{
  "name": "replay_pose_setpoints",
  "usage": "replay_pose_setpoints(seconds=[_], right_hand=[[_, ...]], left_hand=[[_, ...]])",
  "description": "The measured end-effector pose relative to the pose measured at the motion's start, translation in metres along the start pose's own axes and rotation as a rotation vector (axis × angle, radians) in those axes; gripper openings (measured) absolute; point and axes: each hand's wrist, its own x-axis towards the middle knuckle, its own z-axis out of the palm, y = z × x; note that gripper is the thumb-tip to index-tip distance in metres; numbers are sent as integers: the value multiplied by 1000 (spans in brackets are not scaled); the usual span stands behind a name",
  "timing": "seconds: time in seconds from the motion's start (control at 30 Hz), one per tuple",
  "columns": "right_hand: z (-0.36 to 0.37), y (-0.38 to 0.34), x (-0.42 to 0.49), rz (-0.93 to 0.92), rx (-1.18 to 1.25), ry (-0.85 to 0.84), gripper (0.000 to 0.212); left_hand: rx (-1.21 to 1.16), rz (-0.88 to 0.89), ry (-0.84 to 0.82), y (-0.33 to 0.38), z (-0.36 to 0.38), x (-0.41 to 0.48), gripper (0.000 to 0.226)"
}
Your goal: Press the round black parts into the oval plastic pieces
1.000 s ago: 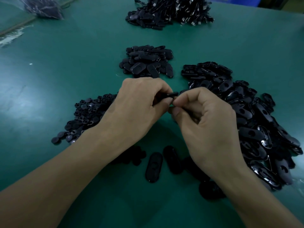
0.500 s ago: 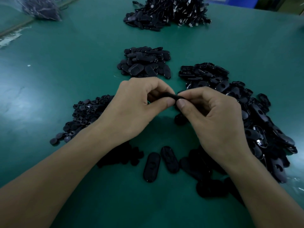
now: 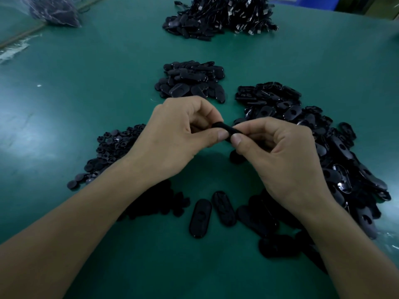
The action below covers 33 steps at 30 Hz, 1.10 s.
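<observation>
We note a green table (image 3: 86,104) filling the view, pale glare on its left side, a blue crate (image 3: 313,2) beyond its far edge.

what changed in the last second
The right hand shifted slightly right and away, so more of the oval piece now shows between the thumbs. Both hands keep their grip on it. The left hand and the piles stayed put.

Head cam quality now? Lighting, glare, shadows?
Head view: dim, blue-green cast; soft glare on the green table at left; the oval piece pinched between left hand and right hand reads as a black silhouette, no detail; loose oval pieces under the right wrist nearly lost in shadow.
</observation>
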Motion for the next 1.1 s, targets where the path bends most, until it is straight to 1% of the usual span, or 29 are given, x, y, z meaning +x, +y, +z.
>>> replay_pose_setpoints(seconds=[0.23,0.4,0.57,0.7,0.83,0.97,1.1], right_hand=[[-2,-2,-2,0,-2,17,16],[1,-2,-2,14,-50,28,14],[2,-1,-2,10,-48,55,5],[2,-2,-2,-23,0,74,18],[2,-3,-1,-13,76,83,23],[3,-4,-2,-6,88,64,25],[7,-5,-3,19,57,66,27]], left_hand=[[5,-2,8,2,2,-2,17],[5,-7,0,3,2,-4,17],[45,11,11,6,1,-4,18],[134,29,65,8,2,-5,17],[202,71,89,9,2,-7,15],[191,56,88,6,0,-4,14],[71,19,79,2,-3,-1,17]])
